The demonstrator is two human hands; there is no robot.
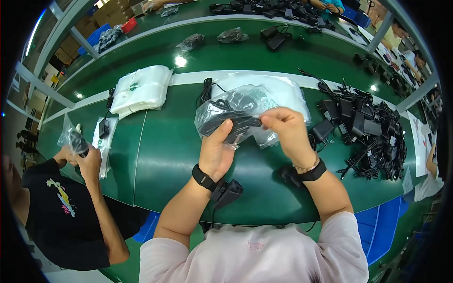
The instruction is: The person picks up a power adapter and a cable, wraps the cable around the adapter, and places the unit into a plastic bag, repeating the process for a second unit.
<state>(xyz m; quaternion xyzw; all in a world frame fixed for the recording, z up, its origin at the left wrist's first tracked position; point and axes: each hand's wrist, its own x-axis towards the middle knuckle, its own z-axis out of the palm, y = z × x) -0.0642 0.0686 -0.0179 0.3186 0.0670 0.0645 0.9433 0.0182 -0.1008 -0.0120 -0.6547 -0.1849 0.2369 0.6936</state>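
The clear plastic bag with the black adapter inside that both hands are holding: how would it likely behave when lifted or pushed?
The clear bag looks thin and crinkled, so probably floppy, sagging around the black adapter. Left hand and right hand both pinch it, which suggests slippery film. The adapter likely gives the weight, so it may swing if held by one edge.

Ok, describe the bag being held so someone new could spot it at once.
Start at the green conveyor table, then go to its middle near the person's chest. The clear plastic bag with a black power adapter inside is pinched between the left hand and right hand. Unlike the empty white bag stack, it is raised and filled.
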